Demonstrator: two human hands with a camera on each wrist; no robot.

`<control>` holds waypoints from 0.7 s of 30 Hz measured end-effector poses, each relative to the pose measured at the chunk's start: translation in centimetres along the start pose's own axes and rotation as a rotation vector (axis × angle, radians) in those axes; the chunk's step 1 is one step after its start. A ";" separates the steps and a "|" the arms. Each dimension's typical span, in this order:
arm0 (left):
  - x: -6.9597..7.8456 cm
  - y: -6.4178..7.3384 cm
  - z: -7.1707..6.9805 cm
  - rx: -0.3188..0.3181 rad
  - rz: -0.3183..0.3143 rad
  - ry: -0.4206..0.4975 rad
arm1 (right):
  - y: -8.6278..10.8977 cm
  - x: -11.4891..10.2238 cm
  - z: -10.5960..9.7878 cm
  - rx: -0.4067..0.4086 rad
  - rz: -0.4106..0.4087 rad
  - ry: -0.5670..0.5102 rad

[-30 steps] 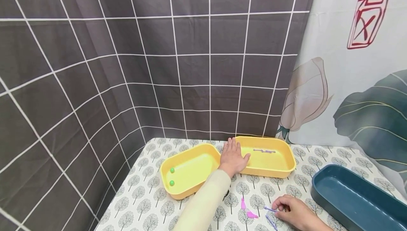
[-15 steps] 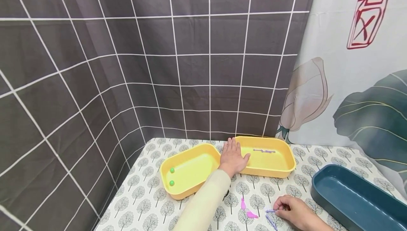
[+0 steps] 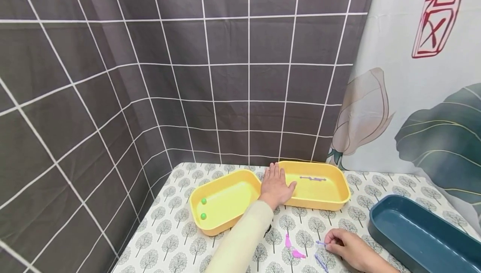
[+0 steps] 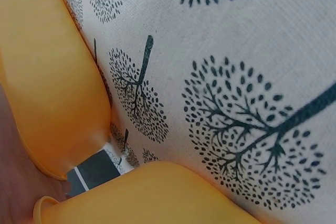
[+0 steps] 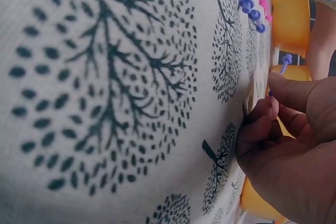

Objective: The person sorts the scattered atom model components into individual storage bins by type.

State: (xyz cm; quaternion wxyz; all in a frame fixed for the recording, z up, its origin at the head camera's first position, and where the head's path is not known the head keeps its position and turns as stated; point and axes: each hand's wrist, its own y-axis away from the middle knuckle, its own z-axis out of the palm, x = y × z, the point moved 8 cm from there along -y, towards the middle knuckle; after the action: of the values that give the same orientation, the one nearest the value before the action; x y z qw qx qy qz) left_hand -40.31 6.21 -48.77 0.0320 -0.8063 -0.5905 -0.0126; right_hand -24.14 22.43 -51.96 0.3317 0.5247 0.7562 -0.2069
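My left hand rests with straight fingers across the adjoining rims of the left yellow tray and the right yellow tray. Between thumb and fingertips, my right hand pinches a thin purple stick with a knobbed end; the fingers cover its other end. Other purple sticks lie just in front of that hand on the cloth. To their left are two small pink pieces, whose kind I cannot tell. Inside the right yellow tray lie more purple sticks.
Two green balls sit in the left yellow tray. A deep dark blue tray stands to the right of my right hand. The table is covered by a tree-print cloth, with a dark grid curtain behind it.
My right hand has shifted slightly right and away from me with the purple stick, apart from the sticks on the cloth. The left hand has stayed in place.
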 end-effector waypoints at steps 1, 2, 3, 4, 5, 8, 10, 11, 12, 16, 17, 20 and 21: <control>0.0 0.0 0.0 0.000 0.000 -0.002 | 0.0 -0.1 0.0 -0.002 -0.007 -0.002; 0.0 0.0 0.0 0.000 0.000 -0.002 | 0.0 -0.1 0.0 -0.002 -0.013 -0.001; 0.0 0.0 0.0 0.000 0.000 -0.004 | -0.1 -0.2 0.0 -0.001 -0.020 0.001; 0.0 0.0 0.0 -0.001 0.001 -0.004 | -0.1 -0.3 -0.1 0.004 -0.025 0.006; 0.0 0.0 0.0 -0.001 0.001 -0.004 | -0.1 -0.4 -0.2 0.011 -0.025 0.009; 0.0 0.1 -0.1 0.000 0.002 -0.003 | -0.1 -0.7 -0.6 0.041 -0.035 0.033; 0.0 0.0 -0.1 0.001 0.003 -0.004 | -0.2 -1.0 -0.9 0.068 -0.038 0.055; 0.0 0.0 -0.1 0.001 0.004 -0.005 | -0.2 -1.1 -1.1 0.078 -0.041 0.063; 0.0 0.1 -0.1 0.000 0.005 -0.005 | -0.3 -1.3 -1.4 0.090 -0.046 0.072; 0.0 0.1 -0.1 0.000 0.009 -0.006 | -0.5 -1.8 -2.3 0.121 -0.049 0.083; 0.0 0.1 -0.1 0.001 0.010 -0.007 | -0.6 -1.9 -2.6 0.128 -0.044 0.071; 0.0 0.0 0.0 0.006 0.008 -0.005 | -0.7 -2.0 -3.2 0.146 -0.036 0.044; 0.0 0.0 0.0 0.007 0.008 -0.004 | -0.8 -2.0 -3.4 0.150 -0.021 0.029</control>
State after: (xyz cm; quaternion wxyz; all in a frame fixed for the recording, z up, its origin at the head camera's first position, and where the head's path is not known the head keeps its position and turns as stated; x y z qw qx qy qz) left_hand -40.35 6.19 -48.79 0.0336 -0.8084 -0.5876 -0.0085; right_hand -25.36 23.09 -48.23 0.2782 0.5430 0.7489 -0.2586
